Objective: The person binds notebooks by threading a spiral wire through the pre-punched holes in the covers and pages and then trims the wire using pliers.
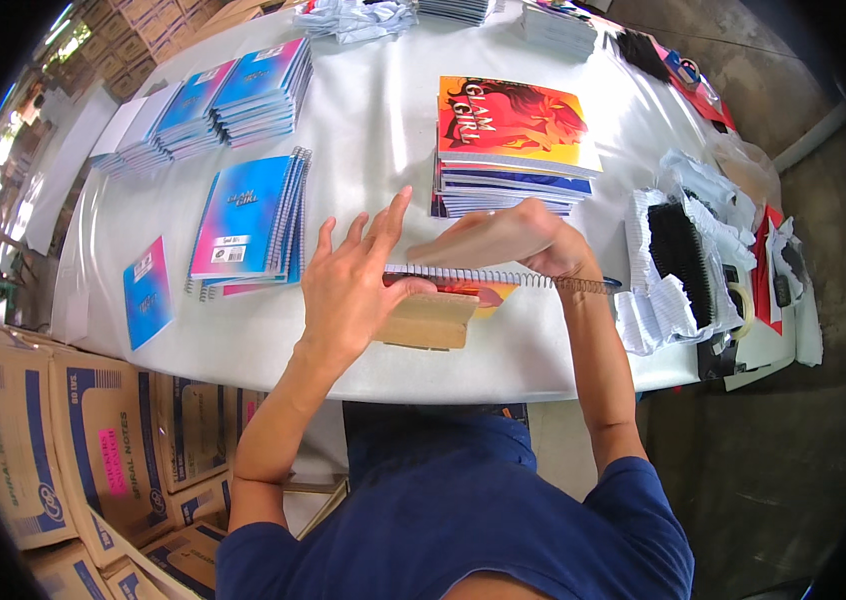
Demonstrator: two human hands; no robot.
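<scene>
Left hand (348, 285): was spread beside wire coil (513, 278), mid-frame
Right hand (555, 245): blurred (grip could not be told)
Book stack (518, 145): stood upper centre

The left forearm (278, 420) slanted in from the near left, rising rightward to the left grip (351, 280), a bare hand seen from its back, its fingers (395, 215) spread apart and pointing toward the far side, its thumb (411, 288) stretched right. The right forearm (599, 370) reached far and slightly left; the right grip (555, 242) bent left at the wrist (583, 303), curled and partly blurred.
</scene>
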